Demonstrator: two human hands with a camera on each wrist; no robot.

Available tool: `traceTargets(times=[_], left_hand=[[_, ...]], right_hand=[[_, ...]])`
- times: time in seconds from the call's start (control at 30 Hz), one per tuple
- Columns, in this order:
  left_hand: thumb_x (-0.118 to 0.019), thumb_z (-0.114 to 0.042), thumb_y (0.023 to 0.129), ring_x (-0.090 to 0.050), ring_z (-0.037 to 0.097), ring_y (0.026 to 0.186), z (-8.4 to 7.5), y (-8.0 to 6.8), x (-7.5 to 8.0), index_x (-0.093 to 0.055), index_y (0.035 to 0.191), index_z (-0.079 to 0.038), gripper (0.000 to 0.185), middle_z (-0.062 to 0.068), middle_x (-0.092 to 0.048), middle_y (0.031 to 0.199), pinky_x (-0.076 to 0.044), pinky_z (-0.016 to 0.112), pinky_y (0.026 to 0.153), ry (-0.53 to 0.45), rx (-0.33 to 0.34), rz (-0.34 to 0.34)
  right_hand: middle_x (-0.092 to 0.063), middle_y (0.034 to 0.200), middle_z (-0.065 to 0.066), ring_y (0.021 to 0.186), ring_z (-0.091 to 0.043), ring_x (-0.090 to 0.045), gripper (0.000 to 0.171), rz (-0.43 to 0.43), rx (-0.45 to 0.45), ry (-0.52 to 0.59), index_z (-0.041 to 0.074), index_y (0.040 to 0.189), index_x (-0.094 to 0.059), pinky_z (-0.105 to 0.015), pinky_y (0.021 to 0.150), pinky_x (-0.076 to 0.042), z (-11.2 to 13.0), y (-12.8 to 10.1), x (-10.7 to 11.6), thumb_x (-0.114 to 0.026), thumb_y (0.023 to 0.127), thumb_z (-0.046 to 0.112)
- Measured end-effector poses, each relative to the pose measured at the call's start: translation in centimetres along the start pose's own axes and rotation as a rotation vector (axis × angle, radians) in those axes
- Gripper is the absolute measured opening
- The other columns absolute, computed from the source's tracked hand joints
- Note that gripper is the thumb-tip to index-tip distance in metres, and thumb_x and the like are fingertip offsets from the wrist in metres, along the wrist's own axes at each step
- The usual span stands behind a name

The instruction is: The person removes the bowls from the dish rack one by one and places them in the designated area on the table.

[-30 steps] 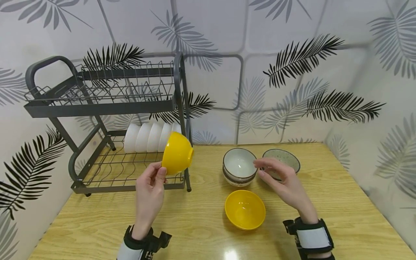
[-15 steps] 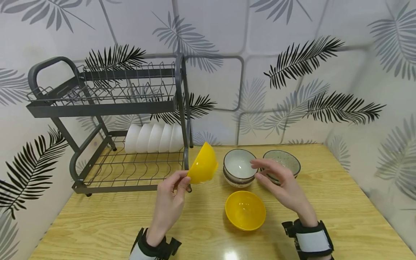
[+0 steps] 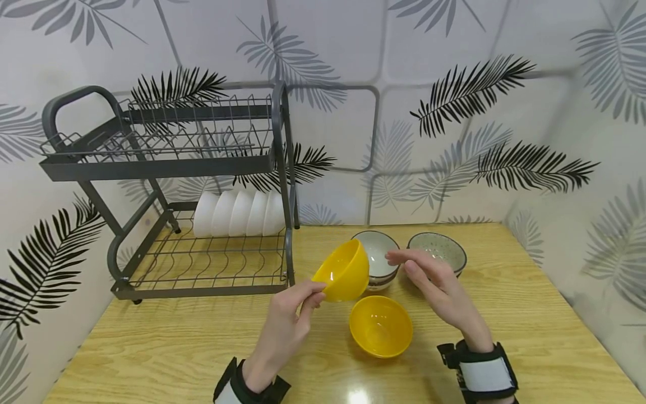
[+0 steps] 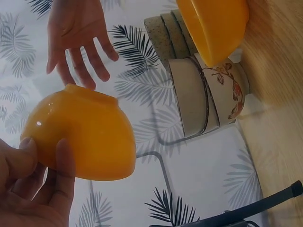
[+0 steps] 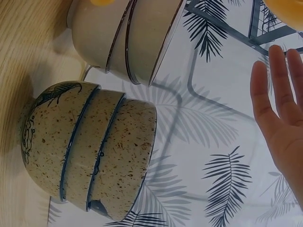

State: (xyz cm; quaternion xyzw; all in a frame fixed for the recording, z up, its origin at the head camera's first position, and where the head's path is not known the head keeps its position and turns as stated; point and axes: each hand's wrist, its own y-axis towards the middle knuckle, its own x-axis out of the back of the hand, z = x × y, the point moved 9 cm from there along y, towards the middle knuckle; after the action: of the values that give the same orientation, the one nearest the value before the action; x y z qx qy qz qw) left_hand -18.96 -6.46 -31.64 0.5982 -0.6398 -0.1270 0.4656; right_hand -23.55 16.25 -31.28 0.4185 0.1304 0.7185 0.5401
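Observation:
My left hand [image 3: 290, 322] pinches a yellow bowl [image 3: 347, 275] by its edge, thumb and fingers at the rim. The held bowl is tilted, its opening facing up and to the left. A second yellow bowl [image 3: 381, 327] stands upright on the table just below it. Out to the right, my right hand [image 3: 436, 283] hovers with fingers extended and nothing in them, overlapping the bowls behind it in the head view. In the left wrist view, the held yellow bowl [image 4: 83, 135] fills the middle, with the open right hand [image 4: 80, 38] beyond its base.
Behind the yellow bowls stand a stack of white dark-rimmed bowls [image 3: 377, 252] and a stack of speckled bowls [image 5: 90, 146]. A dark two-tier dish rack [image 3: 156, 168] is at the left, several white bowls [image 3: 237, 214] lined up on its lower tier. A patterned wall rises behind.
My left hand has carried the yellow bowl rightward from in front of the rack and turned its opening upward. My right hand stays nearly in place, its fingers a little straighter.

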Motion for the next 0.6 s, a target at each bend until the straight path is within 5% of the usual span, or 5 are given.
traceTargets(times=[0.13, 0.33, 0.47, 0.6], left_hand=[[-0.067, 0.007, 0.089, -0.069, 0.016, 0.077, -0.5, -0.1, -0.7, -0.072, 0.102, 0.001, 0.015, 0.010, -0.075, 0.091, -0.059, 0.021, 0.071, 0.013, -0.027, 0.042], [-0.069, 0.007, 0.088, -0.072, 0.017, 0.086, -1.2, -0.2, -1.3, -0.072, 0.104, 0.000, 0.018, 0.010, -0.076, 0.096, -0.061, 0.023, 0.081, 0.040, -0.075, 0.091], [-0.069, 0.007, 0.087, -0.072, 0.018, 0.087, -1.5, -0.4, -1.6, -0.072, 0.103, 0.000, 0.018, 0.010, -0.076, 0.096, -0.060, 0.021, 0.083, 0.048, -0.125, 0.110], [-0.070, 0.007, 0.086, -0.072, 0.016, 0.085, -1.7, -0.5, -1.9, -0.073, 0.102, 0.000, 0.017, 0.008, -0.076, 0.093, -0.059, 0.018, 0.082, 0.073, -0.164, 0.118]], right_hand=[[-0.072, 0.103, -0.004, 0.096, -0.003, -0.064, 0.032, -0.014, 0.035, -0.013, -0.003, 0.125, -0.065, -0.012, 0.086, -0.052, 0.3, 0.0, 0.0, -0.043, 0.102, -0.009], [-0.057, 0.078, 0.005, 0.074, -0.007, -0.049, 0.030, -0.003, 0.018, -0.036, -0.004, 0.119, -0.068, -0.023, 0.066, -0.042, 0.3, -0.1, 0.0, -0.045, 0.101, -0.009], [-0.060, 0.082, 0.007, 0.075, -0.009, -0.052, 0.028, 0.054, -0.051, -0.054, -0.002, 0.122, -0.067, -0.021, 0.069, -0.045, -0.2, -0.3, -0.3, -0.047, 0.102, -0.004], [-0.072, 0.100, -0.005, 0.078, -0.003, -0.061, 0.028, 0.136, -0.155, -0.066, 0.000, 0.127, -0.066, -0.020, 0.072, -0.054, -0.9, -0.6, -0.8, -0.050, 0.104, 0.003]])
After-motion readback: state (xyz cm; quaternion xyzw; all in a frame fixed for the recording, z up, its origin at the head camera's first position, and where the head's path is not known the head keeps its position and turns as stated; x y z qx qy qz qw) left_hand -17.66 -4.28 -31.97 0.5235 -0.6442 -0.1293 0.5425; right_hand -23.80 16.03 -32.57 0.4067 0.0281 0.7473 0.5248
